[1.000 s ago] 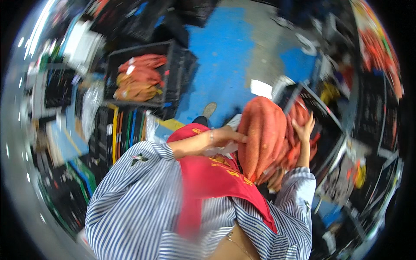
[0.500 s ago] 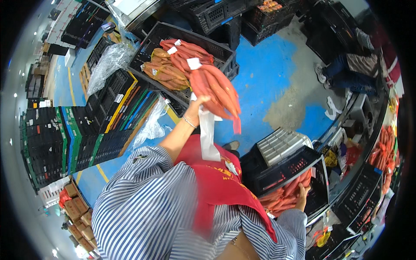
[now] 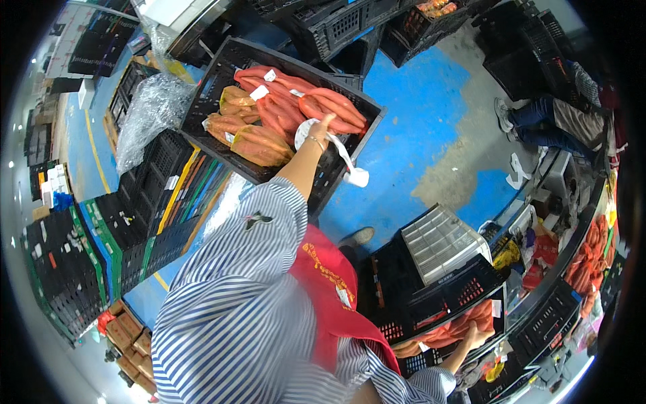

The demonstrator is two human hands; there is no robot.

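Observation:
My left hand [image 3: 316, 133] reaches over the black crate [image 3: 282, 57] ahead, its fingers closed around a white paper strip [image 3: 344, 153]. One end of the strip curls into a roll over the floor. Just beyond my fingertips lies a bag of long orange-red roots [image 3: 333, 110], their exact kind unclear. Similar red bags with white labels lie beside it, along with yellow-netted bags [image 3: 259, 145]. At the lower right my right hand [image 3: 476, 335] curls over another bag of the red roots [image 3: 457, 326] inside a tilted black crate [image 3: 431, 303]; its fingertips are partly hidden.
Folded crates [image 3: 64, 252] are stacked at the left, near clear plastic wrap [image 3: 151, 121]. A white slatted crate [image 3: 444, 246] rests on the right-hand black crates. Further red bags [image 3: 589, 259] lie at far right. A person's legs [image 3: 548, 121] show at upper right.
The red bag in my left hand has been laid in the far crate and let go; the white strip stays in that hand. My right hand remains at the bags in the right crate.

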